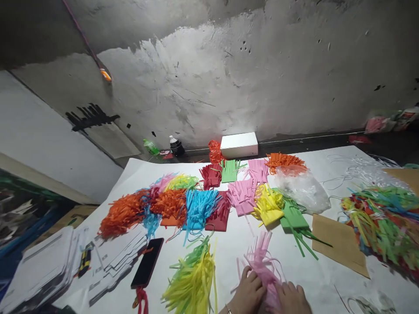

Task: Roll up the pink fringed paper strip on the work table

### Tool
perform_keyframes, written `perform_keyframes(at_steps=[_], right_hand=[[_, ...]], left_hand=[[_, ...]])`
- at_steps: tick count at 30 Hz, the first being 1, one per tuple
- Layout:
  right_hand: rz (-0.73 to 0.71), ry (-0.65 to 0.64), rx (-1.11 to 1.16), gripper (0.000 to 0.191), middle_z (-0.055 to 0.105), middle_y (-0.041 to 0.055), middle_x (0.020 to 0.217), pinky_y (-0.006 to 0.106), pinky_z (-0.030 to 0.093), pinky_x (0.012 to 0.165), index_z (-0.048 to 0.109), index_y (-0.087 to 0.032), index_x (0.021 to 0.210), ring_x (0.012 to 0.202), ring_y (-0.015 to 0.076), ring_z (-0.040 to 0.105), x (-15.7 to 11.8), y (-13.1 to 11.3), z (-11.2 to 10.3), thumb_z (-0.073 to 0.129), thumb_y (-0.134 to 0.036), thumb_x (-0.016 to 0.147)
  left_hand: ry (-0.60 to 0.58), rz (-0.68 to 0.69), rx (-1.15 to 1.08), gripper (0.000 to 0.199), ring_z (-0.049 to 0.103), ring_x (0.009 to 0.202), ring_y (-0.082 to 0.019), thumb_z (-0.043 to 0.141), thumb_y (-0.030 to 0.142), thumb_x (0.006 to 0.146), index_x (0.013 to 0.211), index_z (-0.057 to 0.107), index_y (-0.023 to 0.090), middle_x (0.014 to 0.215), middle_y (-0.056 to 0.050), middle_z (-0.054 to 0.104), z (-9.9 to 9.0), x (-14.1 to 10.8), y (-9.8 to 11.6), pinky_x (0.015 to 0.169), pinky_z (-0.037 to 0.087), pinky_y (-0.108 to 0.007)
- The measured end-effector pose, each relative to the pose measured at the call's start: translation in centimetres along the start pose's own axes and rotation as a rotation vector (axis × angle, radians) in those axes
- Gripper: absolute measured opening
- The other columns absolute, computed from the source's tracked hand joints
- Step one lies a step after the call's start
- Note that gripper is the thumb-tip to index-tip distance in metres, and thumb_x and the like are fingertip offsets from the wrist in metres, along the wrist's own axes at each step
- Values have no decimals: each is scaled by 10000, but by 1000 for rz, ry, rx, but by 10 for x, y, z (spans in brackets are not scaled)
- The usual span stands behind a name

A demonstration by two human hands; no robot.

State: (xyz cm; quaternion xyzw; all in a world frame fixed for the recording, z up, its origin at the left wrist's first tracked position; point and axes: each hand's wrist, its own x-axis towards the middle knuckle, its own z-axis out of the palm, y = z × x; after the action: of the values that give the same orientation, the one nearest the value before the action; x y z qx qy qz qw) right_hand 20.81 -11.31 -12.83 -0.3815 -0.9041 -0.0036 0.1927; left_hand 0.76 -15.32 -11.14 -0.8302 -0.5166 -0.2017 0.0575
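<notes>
Near the front edge of the white-covered table, my left hand (248, 291) and my right hand (292, 298) close around a pink fringed paper bundle (266, 272), one on each side. Its loose strips spread upward beyond my fingers. To the left of my hands lies a yellow and green tassel (194, 279). Farther back sit fringed paper pieces in several colours, among them a blue one (200, 207), a dark red one (218, 214), a pink one (242, 196), a yellow one (268, 205) and a green one (294, 216).
A phone (148, 263) lies left of the yellow tassel, beside stacked papers (46, 266) and a cutter (85, 260). Brown paper (338, 242) and a multicoloured strip pile (386, 218) are at right. A white box (238, 145) stands at the back by the wall.
</notes>
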Motion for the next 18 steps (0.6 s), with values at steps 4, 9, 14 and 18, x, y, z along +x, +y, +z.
perform_keyframes(at_steps=[4, 9, 14, 18], right_hand=[[328, -38, 76, 451, 687, 32, 555, 359, 414, 507, 701, -215, 1115, 465, 277, 640, -16, 42, -1, 580, -580, 881], [373, 117, 223, 319, 778, 89, 798, 378, 556, 544, 726, -243, 1040, 619, 281, 725, -39, 64, -1, 466, -404, 954], [-102, 176, 290, 393, 791, -27, 969, 247, 587, 802, 727, -309, 1029, 880, 171, 736, -18, -12, 26, 497, -115, 776], [-56, 199, 181, 469, 758, 18, 1139, 401, 522, 932, 706, -285, 1102, 1035, 248, 698, -6, -33, 39, 512, -70, 733]], left_hand=[[50, -22, 19, 72, 567, 794, -174, 684, 239, 886, 869, 617, 216, 781, 12, 659, -8, -8, 1, 1026, 288, -439], [88, -79, 63, 56, 566, 772, -171, 645, 285, 936, 906, 646, 238, 788, 14, 682, 1, -21, 12, 1013, 285, -430], [160, -27, 83, 101, 602, 905, -196, 672, 355, 920, 910, 685, 255, 990, -13, 741, 13, -25, 14, 985, 319, -409], [148, -52, 125, 166, 598, 980, -214, 667, 441, 913, 1018, 701, 318, 1151, -29, 722, 12, -29, 12, 961, 324, -407]])
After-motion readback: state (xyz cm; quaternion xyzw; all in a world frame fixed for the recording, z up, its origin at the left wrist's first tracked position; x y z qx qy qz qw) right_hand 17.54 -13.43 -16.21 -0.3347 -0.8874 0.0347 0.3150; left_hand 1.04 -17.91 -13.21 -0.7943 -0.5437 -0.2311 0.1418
